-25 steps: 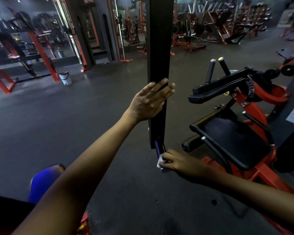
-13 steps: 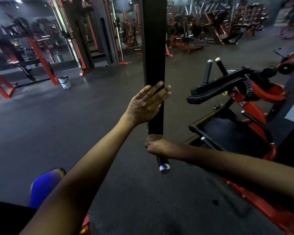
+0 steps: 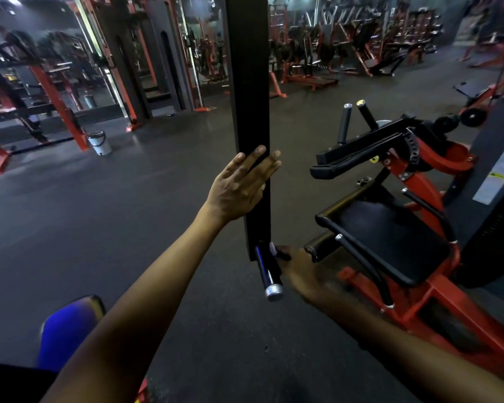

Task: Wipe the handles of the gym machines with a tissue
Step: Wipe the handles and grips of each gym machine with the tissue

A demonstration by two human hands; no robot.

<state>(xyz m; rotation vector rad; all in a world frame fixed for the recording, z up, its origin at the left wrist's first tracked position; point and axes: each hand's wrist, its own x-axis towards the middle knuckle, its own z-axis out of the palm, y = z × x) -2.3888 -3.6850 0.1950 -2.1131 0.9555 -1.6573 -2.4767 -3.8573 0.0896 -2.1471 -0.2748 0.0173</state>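
Head view: left hand (image 3: 240, 186) lies flat, fingers straight, on black upright (image 3: 249, 112); right hand (image 3: 298, 271) pinches white tissue (image 3: 273, 248) against dark, silver-capped handle (image 3: 266, 271). Yellow label (image 3: 497, 176) unreadable.

A red-framed machine with a black padded seat (image 3: 390, 242) stands on the right of the dark floor (image 3: 114, 228). A small white bin (image 3: 100, 143) sits far left beside red racks (image 3: 56, 91). More red machines (image 3: 346, 53) line the far right.
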